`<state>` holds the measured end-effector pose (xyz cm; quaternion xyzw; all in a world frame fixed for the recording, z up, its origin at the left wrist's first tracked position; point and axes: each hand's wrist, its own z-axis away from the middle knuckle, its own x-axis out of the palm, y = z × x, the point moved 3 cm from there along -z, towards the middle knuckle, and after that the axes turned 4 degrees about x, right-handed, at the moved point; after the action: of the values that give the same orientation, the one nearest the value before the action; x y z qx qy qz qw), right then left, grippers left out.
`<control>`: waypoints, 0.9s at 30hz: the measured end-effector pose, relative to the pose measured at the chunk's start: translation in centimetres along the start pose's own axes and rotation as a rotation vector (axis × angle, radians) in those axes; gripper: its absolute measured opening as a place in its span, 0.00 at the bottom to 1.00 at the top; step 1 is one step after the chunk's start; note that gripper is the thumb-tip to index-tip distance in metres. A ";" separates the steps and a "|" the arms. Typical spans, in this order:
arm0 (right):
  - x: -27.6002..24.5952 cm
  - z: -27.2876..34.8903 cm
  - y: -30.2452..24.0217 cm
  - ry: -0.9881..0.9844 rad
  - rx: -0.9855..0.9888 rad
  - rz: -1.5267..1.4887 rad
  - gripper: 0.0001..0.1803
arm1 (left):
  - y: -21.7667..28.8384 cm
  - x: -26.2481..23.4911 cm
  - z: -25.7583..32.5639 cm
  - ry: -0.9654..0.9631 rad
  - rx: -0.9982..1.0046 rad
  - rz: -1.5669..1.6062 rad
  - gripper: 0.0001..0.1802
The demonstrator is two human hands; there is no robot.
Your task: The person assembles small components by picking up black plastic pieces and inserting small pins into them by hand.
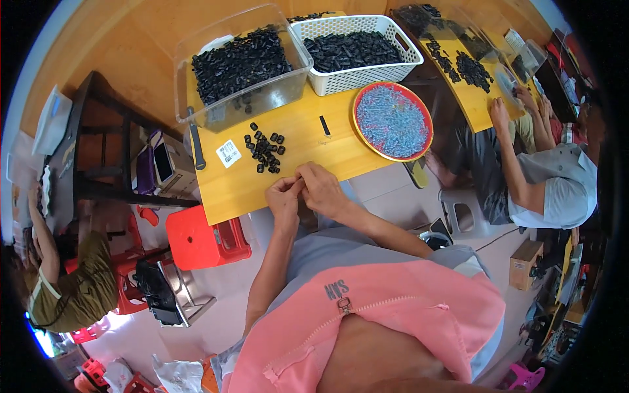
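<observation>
My left hand [284, 202] and my right hand [321, 191] meet at the near edge of the yellow table [242, 196]. Both are closed, fingertips pinched together; whatever they hold is too small or hidden to make out. Just beyond them lies a loose cluster of small black plastic pieces [265, 152]. A thin black strip [325, 125] rests farther back, beside a small thin piece. To the right, a round red tray with a yellow rim [427, 112] holds many small bluish, thin pieces [393, 121].
A clear bin [262, 101] and a white perforated basket [354, 80], both full of black pieces, stand at the back. A white label [228, 154] and a dark flat tool [196, 147] lie left. Red stool [196, 237] at left; other people sit at both sides.
</observation>
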<state>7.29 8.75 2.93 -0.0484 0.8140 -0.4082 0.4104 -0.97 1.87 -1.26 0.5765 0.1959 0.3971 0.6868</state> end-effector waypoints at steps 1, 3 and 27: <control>0.2 0.0 0.0 -0.009 -0.014 0.014 0.12 | -0.3 -0.2 -0.2 0.014 0.007 0.002 0.03; 0.5 0.0 0.0 -0.015 -0.025 0.030 0.12 | -0.6 -0.4 -0.3 0.023 0.013 0.004 0.03; -11.1 -12.0 5.0 0.420 -0.211 0.279 0.15 | -1.0 -0.9 -0.3 -0.084 -0.072 0.091 0.08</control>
<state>7.45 24.15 10.34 0.1075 0.9181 -0.2618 0.2774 -1.44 1.37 -2.45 0.5760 0.1259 0.4102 0.6958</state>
